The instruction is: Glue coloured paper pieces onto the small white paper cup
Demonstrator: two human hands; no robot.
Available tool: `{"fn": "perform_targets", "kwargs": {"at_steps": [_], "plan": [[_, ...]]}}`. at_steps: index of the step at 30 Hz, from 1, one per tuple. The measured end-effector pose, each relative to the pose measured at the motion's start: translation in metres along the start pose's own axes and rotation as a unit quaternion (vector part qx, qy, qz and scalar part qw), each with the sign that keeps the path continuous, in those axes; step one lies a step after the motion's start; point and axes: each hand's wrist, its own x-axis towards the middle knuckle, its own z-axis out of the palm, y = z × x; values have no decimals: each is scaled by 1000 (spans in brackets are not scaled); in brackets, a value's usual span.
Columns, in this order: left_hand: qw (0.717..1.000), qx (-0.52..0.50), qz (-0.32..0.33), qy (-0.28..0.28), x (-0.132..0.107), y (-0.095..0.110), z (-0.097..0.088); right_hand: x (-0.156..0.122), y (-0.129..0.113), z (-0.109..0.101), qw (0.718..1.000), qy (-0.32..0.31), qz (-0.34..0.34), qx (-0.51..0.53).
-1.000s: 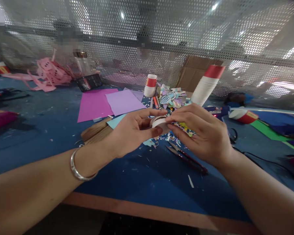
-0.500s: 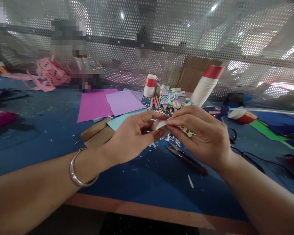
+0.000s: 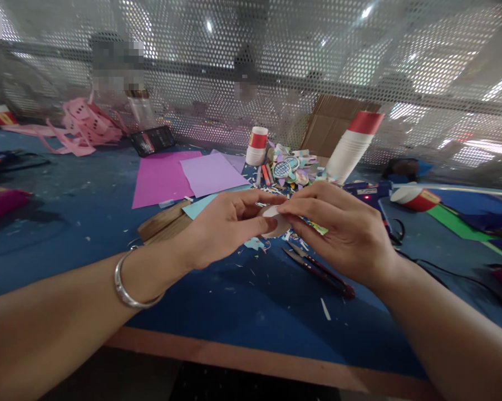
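Between my two hands, above the blue table, is a small white rounded piece that looks like paper or part of a paper cup. My left hand grips its left side between thumb and fingers. The fingertips of my right hand pinch its upper right edge. Fingers cover much of the piece, so its full shape is hidden. Just below my right hand, scissors or snips with dark red handles lie on the table. Paper scraps are scattered under the hands.
Purple sheets, a light blue sheet and brown cardboard lie left. Behind stand a short cup stack and a tall leaning one, beside paper cutouts. A glue gun with a cord lies right.
The white piece has tilted, showing more of its rounded face below my fingers. My left hand and wrist have shifted slightly; the right fingertips have moved a little left along the edge.
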Motion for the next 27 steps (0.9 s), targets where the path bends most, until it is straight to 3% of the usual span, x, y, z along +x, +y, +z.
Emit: {"fn": "perform_targets", "kwargs": {"at_steps": [6, 20, 27], "plan": [[995, -89, -32, 19, 4, 0, 0, 0, 0, -1, 1000, -7, 5, 3], [995, -89, -39, 5, 4, -2, -4, 1, -1, -1, 1000, -5, 14, 9], [988, -146, -55, 7, 6, -3, -4, 1, -1, -2, 1000, 3, 12, -1]]}}
